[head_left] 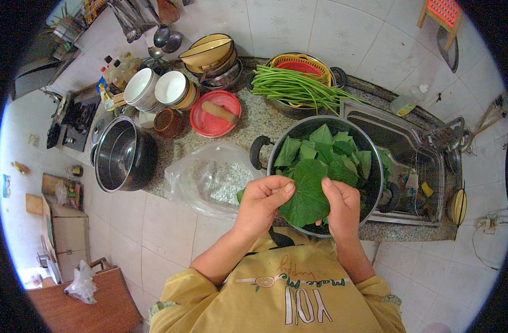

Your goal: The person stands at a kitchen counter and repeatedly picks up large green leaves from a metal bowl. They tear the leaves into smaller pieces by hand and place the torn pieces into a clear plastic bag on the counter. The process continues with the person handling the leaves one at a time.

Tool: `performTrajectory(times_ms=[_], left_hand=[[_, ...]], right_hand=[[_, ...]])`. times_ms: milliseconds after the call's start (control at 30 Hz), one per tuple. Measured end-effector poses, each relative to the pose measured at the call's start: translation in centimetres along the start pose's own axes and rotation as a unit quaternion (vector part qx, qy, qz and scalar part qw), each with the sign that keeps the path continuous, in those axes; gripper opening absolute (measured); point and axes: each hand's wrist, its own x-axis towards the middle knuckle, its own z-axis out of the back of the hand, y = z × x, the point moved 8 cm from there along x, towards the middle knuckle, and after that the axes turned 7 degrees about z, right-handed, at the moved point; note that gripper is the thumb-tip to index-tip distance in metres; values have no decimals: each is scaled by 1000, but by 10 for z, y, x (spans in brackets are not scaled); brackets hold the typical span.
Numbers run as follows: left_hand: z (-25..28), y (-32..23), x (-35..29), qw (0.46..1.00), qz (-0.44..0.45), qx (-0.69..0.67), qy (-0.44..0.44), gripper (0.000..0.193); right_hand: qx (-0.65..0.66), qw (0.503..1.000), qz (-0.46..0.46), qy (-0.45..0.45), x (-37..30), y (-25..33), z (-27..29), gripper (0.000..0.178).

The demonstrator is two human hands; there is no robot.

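A broad green leaf (304, 194) is stretched between my two hands, above the near part of a large dark pot. My left hand (263, 201) pinches its left edge between thumb and fingers. At the opposite edge, my right hand (343, 206) grips it the same way. Below, the pot (380, 166) holds many more loose green leaves (326, 145). Just left of the pot lies a clear plastic bag (209, 176) on the speckled counter. A bit of green shows beside my left hand, mostly hidden behind it.
A steel sink (398, 125) adjoins the pot on the right. Long green stems (298, 86) lie across a yellow basket behind it. Leftward stand a red plastic basket (212, 129) with a brown stick-like piece on it, stacked bowls (173, 89) and an uncovered black pot (123, 155) near the counter edge.
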Motion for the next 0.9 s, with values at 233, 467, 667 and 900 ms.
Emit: performTrajectory(times_ms=[233, 467, 667, 900], left_hand=[[2, 0, -1, 999, 8, 21, -25, 7], [-14, -11, -10, 975, -29, 219, -14, 8], [-16, -8, -9, 973, -33, 227, -16, 8], [-26, 5, -7, 989, 6, 143, 30, 22]], right_hand=[[-114, 987, 113, -13, 2, 14, 8, 19], [-162, 973, 163, -15, -1, 34, 1, 17], [-161, 968, 161, -104, -4, 29, 16, 30], [-219, 935, 226, -164, -6, 35, 25, 35]])
